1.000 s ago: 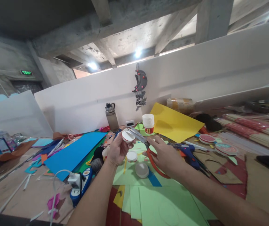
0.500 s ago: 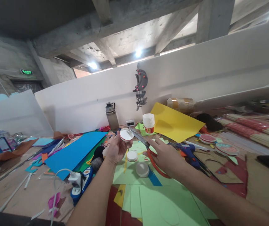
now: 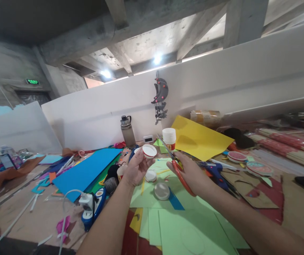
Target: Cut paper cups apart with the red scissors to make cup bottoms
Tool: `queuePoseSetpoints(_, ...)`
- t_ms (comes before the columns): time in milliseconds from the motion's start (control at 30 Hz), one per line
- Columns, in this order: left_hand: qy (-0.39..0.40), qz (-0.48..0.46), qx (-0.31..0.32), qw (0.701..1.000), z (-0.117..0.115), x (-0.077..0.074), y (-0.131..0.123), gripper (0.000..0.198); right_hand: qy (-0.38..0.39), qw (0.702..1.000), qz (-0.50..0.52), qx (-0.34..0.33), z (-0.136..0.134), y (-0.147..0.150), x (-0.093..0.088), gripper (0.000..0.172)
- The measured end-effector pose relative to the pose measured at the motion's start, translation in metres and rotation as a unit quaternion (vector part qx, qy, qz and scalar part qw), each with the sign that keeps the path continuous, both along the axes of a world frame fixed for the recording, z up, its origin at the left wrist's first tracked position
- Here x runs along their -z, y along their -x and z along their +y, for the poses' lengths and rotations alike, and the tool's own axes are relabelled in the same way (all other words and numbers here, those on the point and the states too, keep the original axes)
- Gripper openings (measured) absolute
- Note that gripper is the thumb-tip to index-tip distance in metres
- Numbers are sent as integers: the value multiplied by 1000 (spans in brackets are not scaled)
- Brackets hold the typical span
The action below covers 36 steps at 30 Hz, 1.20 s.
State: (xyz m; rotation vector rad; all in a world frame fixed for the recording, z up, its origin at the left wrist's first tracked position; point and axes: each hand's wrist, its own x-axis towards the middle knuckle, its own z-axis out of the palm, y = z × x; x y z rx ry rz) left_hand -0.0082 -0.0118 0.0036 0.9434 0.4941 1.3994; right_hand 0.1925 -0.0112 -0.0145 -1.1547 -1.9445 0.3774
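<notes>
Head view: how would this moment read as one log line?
left hand: holds round white red-rimmed paper cup piece | right hand: holds red-handled metal scissors

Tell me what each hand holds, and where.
Left hand pinches the paper cup bottom by its rim; right hand grips the scissors by their red handles.

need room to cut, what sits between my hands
Head view: a small white cup on green paper, between the left hand and right hand.

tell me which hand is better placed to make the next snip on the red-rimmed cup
Right, most likely. The left hand is occupied pinching the red-rimmed cup above the table, while the right hand grips the red-handled scissors, blades angled up close beside it.
</notes>
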Motion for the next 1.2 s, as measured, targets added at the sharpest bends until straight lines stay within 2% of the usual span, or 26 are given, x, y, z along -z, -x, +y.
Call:
queuePoseSetpoints(100,-19,-13,-15,1000,-1,-1,-3,37,-9,999,18,-27,0,1,4,35)
queuePoseSetpoints(233,-46,-10,-47,998,-4,-3,-7,45,16,998,35,-50,-2,1,4,30)
queuePoseSetpoints(333,-73,10,-92,993,-5,-1,-10,55,23,998,27,-45,-3,1,3,30)
queuePoseSetpoints(433,-72,27,-123,989,-2,3,-14,56,39,998,24,-38,-2,2,4,35)
queuePoseSetpoints(600,-54,-14,-117,992,0,4,-19,46,58,998,-23,-14,-5,6,6,48)
queuePoseSetpoints(700,-42,-36,-123,991,-1,3,-20,38,57,997,-48,-2,-6,8,9,49)
queuePoseSetpoints(900,-63,-20,-163,984,0,5,-20,41,49,997,-55,1,-6,8,10,51)
queuePoseSetpoints(1200,-85,20,-165,982,-5,4,-26,54,31,996,-88,4,-11,11,14,50)
